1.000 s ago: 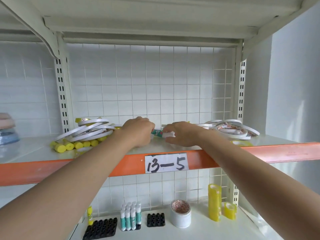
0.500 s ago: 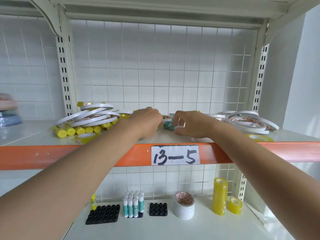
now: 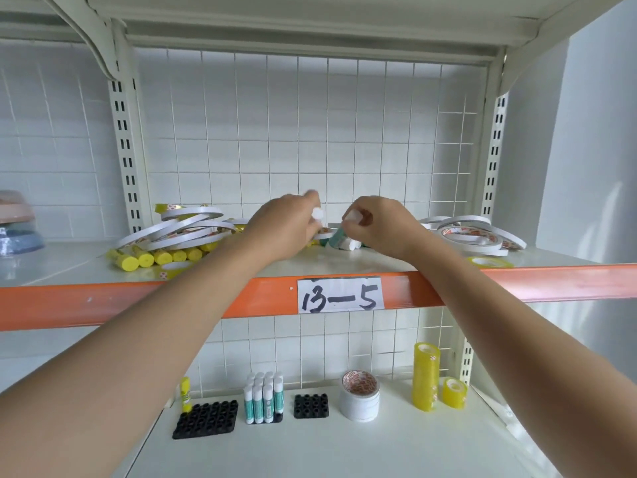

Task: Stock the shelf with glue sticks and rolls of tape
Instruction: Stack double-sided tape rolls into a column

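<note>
Hands worked over the upper shelf point(image 3: 103, 260): the left hand point(image 3: 286, 229) pinched a white-capped glue stick point(image 3: 317, 213), and the right hand point(image 3: 382, 229) pinched another glue stick point(image 3: 339, 234).

One head-worn view, close, facing forward and slightly down at the orange-edged shelf point(image 3: 103, 301) front.
</note>
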### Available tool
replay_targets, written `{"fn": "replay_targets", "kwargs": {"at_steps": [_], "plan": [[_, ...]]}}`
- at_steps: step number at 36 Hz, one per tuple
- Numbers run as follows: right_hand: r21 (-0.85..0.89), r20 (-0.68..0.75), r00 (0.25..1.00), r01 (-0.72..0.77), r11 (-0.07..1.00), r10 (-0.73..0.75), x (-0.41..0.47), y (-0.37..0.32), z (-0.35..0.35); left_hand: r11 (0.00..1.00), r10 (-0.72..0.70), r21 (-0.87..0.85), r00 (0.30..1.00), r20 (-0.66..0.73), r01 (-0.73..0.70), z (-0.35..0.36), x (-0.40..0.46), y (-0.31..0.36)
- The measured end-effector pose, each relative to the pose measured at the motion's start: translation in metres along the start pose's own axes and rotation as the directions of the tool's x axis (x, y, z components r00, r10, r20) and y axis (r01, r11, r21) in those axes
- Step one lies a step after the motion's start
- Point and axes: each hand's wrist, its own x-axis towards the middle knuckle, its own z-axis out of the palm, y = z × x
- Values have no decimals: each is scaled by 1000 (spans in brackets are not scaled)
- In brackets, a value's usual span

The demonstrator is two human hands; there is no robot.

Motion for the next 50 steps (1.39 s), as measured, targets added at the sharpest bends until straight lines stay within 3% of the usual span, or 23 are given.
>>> {"fn": "replay_targets", "kwargs": {"at_steps": [3, 9, 19, 23, 27, 32, 41, 50], "plan": [[54, -53, 999, 16, 998, -13, -1, -7, -3, 969, -64, -245, 988, -142, 28, -16, -10, 3], [340, -146, 989, 24, 940, 27, -19, -41, -8, 870, -168, -492, 915, -367, -38, -49, -36, 2], [483, -410, 912, 235, 844, -19, -111, -121, -7, 693, -176, -691, 880, -441, -207, -87, -127, 16], [484, -373, 928, 197, 853, -3, -144, -130, 16, 588, -190, -788, 916, -353, -181, -76, -175, 18], [437, -307, 950, 89, 895, 56, -174, -127, 51, 576, -186, -804, 934, -305, -147, -51, -221, 7], [401, -194, 961, -105, 910, 196, -205, -116, 95, 533, -270, -845, 954, -134, 33, -9, -260, -5], [402, -24, 966, -228, 887, 259, -237, -72, 153, 598, -339, -758, 939, 54, 260, 74, -293, -18], [454, 134, 956, -295, 841, 263, -245, -4, 217, 602, -421, -640, 871, 253, 477, 159, -300, -29]]}}
